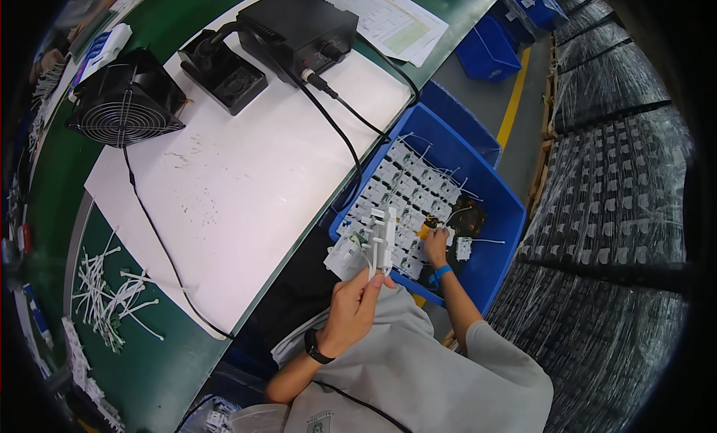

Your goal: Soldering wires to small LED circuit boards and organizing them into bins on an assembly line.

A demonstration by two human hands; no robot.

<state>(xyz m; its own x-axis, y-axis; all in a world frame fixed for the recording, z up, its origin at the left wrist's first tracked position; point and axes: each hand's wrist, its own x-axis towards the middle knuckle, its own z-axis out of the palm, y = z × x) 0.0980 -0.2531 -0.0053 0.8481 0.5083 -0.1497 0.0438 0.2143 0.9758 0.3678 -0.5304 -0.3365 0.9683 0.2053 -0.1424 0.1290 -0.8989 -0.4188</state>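
Observation:
My left hand point(351, 307), a dark watch on its wrist, pinches a stack of white plastic housings point(384, 239) above the near edge of a blue bin point(502, 257). Thin white cable shows on the stack. Inside the bin, rows of white modules point(403, 185) lie side by side, some with white leads sticking out. My right hand point(435, 248), wearing a blue wristband point(441, 272), reaches into the bin with its fingers closed at a small white module point(449, 236). Another white module point(464, 248) with a lead lies just right of it.
On the green bench point(160, 377) are a white sheet point(246, 201), a black fan point(123, 108), a soldering iron holder point(224, 74), a black power unit point(299, 29), papers point(388, 18) and loose white cables point(112, 295). Film-wrapped stacks point(609, 186) stand at the right.

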